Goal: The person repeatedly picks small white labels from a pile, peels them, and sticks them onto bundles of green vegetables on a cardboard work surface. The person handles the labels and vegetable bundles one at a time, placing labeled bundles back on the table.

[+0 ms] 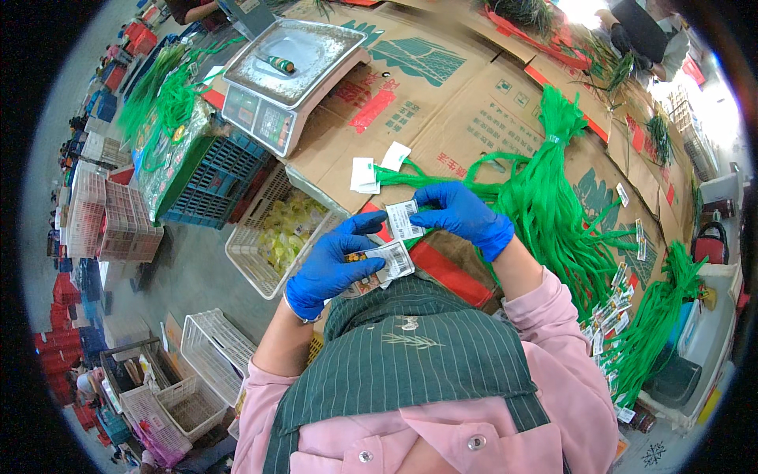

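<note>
My left hand (336, 264), in a blue glove, grips a small stack of printed labels (395, 260) between thumb and fingers, just in front of my striped apron. One barcoded label (402, 220) is pinched in my right hand (457, 217), also blue-gloved, close above that stack. A thin green mesh strip seems to run from behind this label; its join is hidden by the fingers. A large bundle of green mesh net sleeves (536, 219), tied near its top, fans out to the right. White tags (363, 175) on sleeve ends lie on the cardboard beyond my hands.
A digital weighing scale (290, 65) with a marker-like tube (280, 64) on its pan stands at the upper left. Below it is a white crate (260, 260) of yellow-green produce. Labelled green sleeves (651, 332) hang at right. Another person's gloved hand (622, 40) shows at upper right.
</note>
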Motion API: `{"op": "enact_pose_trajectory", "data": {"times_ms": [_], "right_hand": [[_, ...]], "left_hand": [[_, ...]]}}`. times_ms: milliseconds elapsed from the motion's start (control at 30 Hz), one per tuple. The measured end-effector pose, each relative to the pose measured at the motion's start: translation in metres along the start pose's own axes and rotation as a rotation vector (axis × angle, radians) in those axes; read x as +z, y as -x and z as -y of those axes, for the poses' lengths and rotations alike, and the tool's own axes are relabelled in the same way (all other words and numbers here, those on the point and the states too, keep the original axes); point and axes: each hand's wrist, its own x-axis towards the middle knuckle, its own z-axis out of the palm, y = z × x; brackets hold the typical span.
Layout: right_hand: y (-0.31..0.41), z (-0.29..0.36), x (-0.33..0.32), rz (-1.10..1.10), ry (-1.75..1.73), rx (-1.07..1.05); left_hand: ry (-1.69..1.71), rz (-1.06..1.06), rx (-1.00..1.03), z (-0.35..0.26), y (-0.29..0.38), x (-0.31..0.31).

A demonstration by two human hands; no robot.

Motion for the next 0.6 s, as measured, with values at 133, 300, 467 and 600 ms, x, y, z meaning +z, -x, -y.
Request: {"op": "enact_pose_trajectory", "data": {"times_ms": [133, 300, 467, 600], "right_hand": [[0.0, -0.003, 0.003, -0.003, -0.04, 0.012], [-0.002, -0.004, 0.004, 0.036, -0.039, -0.028], [-0.001, 0.002, 0.012, -0.024, 0.115, -0.102], [-0.005, 0.0, 0.02, 0.065, -0.036, -0.072]], "left_hand": [[0.075, -0.022, 0.037, 0.008, -0.003, 0.004], [0.184, -0.045, 0.056, 0.012, -0.003, 0.007], [0.202, -0.043, 0.025, 0.013, -0.003, 0.008], [0.125, -0.018, 0.013, 0.019, -0.007, 0.011]]}}
